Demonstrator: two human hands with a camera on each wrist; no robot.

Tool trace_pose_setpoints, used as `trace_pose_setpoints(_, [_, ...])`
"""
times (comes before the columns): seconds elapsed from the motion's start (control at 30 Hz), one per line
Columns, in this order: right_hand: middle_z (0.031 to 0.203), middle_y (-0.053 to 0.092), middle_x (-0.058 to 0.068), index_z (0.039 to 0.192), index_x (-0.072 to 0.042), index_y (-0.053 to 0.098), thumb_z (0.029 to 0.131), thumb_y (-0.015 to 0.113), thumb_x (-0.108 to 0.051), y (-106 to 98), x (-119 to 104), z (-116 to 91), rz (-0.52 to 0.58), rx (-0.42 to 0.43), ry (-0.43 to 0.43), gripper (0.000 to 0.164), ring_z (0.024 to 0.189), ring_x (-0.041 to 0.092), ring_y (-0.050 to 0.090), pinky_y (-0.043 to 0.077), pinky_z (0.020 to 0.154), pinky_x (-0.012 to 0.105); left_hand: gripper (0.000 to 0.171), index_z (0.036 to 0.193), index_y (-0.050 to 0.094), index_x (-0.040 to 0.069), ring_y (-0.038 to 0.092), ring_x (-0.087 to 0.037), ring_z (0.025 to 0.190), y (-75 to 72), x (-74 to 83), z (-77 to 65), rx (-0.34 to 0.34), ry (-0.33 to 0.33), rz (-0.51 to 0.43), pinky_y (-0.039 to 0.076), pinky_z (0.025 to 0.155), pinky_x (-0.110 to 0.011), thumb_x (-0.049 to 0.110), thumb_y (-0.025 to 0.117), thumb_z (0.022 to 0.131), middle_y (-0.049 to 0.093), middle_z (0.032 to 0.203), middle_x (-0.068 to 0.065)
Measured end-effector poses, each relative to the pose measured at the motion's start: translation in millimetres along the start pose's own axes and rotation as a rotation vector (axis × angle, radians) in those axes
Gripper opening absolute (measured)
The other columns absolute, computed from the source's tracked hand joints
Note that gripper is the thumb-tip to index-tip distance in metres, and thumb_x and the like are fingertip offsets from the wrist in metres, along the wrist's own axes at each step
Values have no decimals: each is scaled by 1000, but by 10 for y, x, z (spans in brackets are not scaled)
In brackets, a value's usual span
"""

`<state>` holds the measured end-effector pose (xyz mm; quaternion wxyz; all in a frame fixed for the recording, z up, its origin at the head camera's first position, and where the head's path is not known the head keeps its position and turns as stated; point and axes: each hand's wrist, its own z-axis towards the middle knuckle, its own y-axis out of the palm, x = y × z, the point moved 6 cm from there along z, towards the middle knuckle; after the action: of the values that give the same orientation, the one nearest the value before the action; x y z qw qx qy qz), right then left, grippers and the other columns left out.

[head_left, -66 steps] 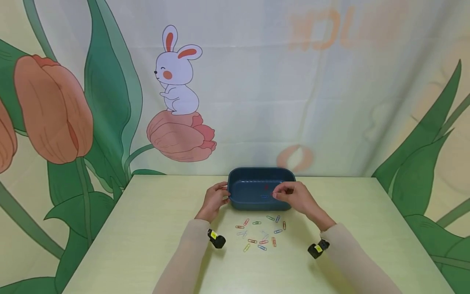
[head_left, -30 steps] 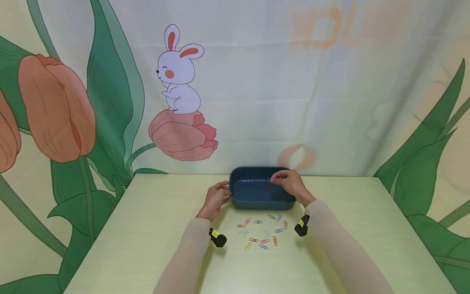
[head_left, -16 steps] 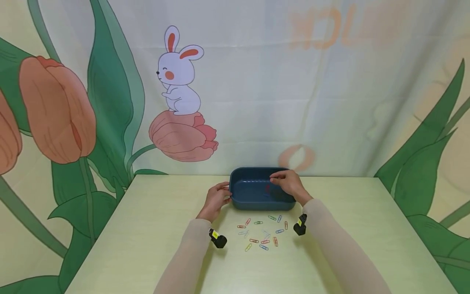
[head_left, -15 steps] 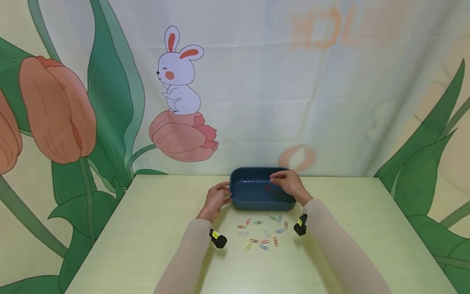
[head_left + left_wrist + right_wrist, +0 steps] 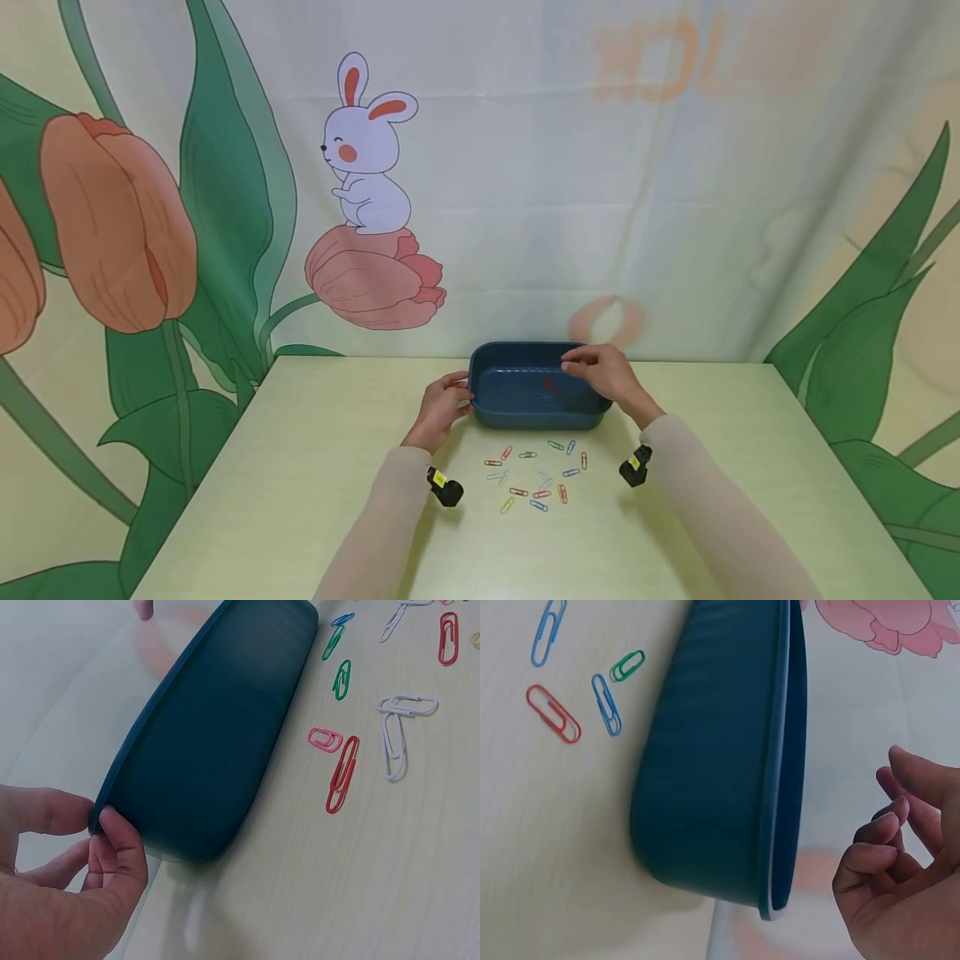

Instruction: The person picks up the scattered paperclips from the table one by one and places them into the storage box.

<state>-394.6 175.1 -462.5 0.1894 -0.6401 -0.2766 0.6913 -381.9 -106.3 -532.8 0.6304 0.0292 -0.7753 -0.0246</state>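
Note:
A dark blue rectangular bin [image 5: 517,419] stands at the back of the table. My left hand [image 5: 438,410] pinches its left rim between thumb and fingers, plain in the left wrist view. Over the bin's right side hovers my right hand [image 5: 609,373]. Its fingers are loosely bent, thumb and forefinger slightly apart, nothing visible between them. On the bin's floor lie red paper clips [image 5: 549,384] and blue paper clips [image 5: 545,398], too small to tell apart. Several coloured paper clips are scattered in front, among them a red paper clip [image 5: 343,775] and a green paper clip [image 5: 628,666].
The pale table [image 5: 262,500] ends at a printed curtain [image 5: 517,208] just behind the bin. White paper clips [image 5: 405,705] lie near the bin's left front, and a yellow paper clip [image 5: 507,505] lies closest to me. A small black camera sits on each wrist.
My right hand has moved slightly right and its fingertips have parted; a red bit showing at them a second ago is gone from there. The left hand stays on the rim.

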Motion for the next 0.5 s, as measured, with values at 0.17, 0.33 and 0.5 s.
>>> trace_pose_setpoints(0.17, [68, 52, 0, 114, -19, 73, 92, 69, -31, -51, -18, -63, 0, -2, -30, 25, 67, 21, 46, 39, 67, 34, 48, 140, 52, 4, 56, -22, 92, 10, -14, 2, 2, -3, -5, 52, 92, -43, -1, 52, 92, 49, 129, -21])
trace_pose_setpoints(0.33, [66, 49, -1, 112, -16, 74, 91, 70, -29, -82, -51, -152, -20, -1, -91, 25, 60, 20, 43, 38, 63, 33, 48, 140, 51, 4, 56, -21, 90, 7, -4, -12, 7, -5, 0, 53, 88, -39, -1, 52, 93, 48, 131, -21])
trace_pose_setpoints(0.5, [70, 52, 0, 111, -15, 74, 90, 71, -28, -97, -62, -259, -7, 1, -105, 25, 62, 19, 44, 37, 60, 31, 48, 140, 51, 4, 57, -26, 95, -2, 5, -11, 9, -10, -4, 54, 83, -33, 0, 52, 92, 48, 132, -22])
